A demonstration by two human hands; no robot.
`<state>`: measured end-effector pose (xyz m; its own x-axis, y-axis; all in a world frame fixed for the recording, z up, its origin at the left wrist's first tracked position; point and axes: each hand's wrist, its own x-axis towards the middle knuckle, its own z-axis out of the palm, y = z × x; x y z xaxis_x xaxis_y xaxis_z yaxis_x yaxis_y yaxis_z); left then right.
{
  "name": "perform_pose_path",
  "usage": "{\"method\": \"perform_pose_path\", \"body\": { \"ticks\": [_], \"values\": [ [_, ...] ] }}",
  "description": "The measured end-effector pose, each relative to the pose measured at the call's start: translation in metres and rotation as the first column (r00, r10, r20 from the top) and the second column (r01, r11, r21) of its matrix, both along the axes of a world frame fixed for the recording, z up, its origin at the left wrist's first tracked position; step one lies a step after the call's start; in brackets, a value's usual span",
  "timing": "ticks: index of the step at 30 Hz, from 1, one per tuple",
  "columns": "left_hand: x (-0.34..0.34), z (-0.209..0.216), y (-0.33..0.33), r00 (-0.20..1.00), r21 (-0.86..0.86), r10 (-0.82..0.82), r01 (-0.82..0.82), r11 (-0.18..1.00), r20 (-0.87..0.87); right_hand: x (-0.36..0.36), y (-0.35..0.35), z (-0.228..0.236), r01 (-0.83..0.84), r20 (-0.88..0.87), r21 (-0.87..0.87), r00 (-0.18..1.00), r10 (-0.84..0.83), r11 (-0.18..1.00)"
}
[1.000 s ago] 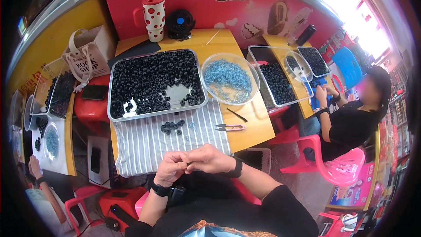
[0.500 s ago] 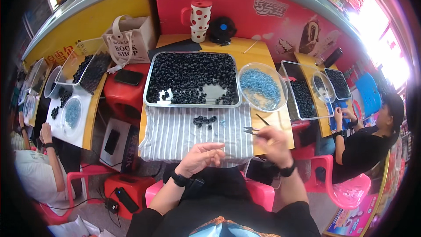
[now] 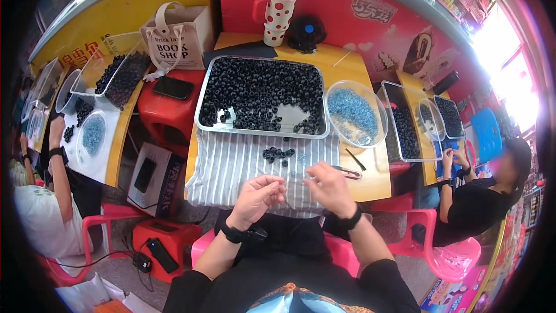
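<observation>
My left hand (image 3: 256,200) is over the striped cloth (image 3: 217,168), thumb and fingers pinched on something too small to make out. A thin dark line shows just below its fingertips. Close by on the right is my right hand (image 3: 331,188), its fingers curled together; whatever they hold is hidden. Beyond both hands lies a small cluster of black ring-like pieces (image 3: 278,155) with a few tiny pale blue bits (image 3: 302,161) next to it. The snips (image 3: 349,173) rest on the table right of my right hand, near a slim dark tool (image 3: 355,159).
Behind the cloth stands a clear tray (image 3: 260,134) full of black pieces, with a round tub (image 3: 379,133) of blue bits to its right. A spotted tumbler (image 3: 280,16) and black fan (image 3: 307,33) stand at the back. Co-workers sit at tables on both sides.
My right hand has let go of the snips, leaving them on the table, and moved left toward my left hand. My left hand's fingers have closed into a pinch. The view has shifted slightly.
</observation>
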<state>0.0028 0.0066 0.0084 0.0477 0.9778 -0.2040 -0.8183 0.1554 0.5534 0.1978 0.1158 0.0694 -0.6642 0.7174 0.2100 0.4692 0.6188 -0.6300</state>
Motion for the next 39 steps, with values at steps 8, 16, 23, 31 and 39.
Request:
{"method": "perform_pose_path", "body": {
  "ticks": [8, 16, 23, 31, 39],
  "values": [
    [0.007, 0.004, 0.001, 0.997, -0.049, 0.038, -0.041, 0.998, -0.065, -0.035, -0.008, -0.018, 0.016, 0.23, 0.113, 0.972, -0.041, 0.993],
    [0.017, 0.011, 0.009, 0.927, -0.014, 0.025, -0.032, 0.999, -0.375, -0.023, -0.019, -0.005, -0.133, -0.183, -0.065, 0.976, 0.12, 0.989],
    [0.015, 0.011, 0.013, 0.908, -0.004, -0.064, 0.069, 0.998, -0.414, -0.018, -0.018, -0.001, -0.174, -0.249, -0.098, 0.958, 0.146, 0.98],
    [0.022, 0.014, 0.013, 0.94, 0.031, 0.049, -0.041, 0.999, -0.338, -0.013, -0.026, -0.012, -0.155, -0.502, -0.37, 0.863, -0.057, 0.916],
    [0.032, 0.017, 0.015, 0.929, 0.011, 0.13, -0.134, 0.991, -0.346, -0.013, -0.029, -0.023, -0.073, -0.549, -0.361, 0.823, -0.149, 0.93]
  ]
}}
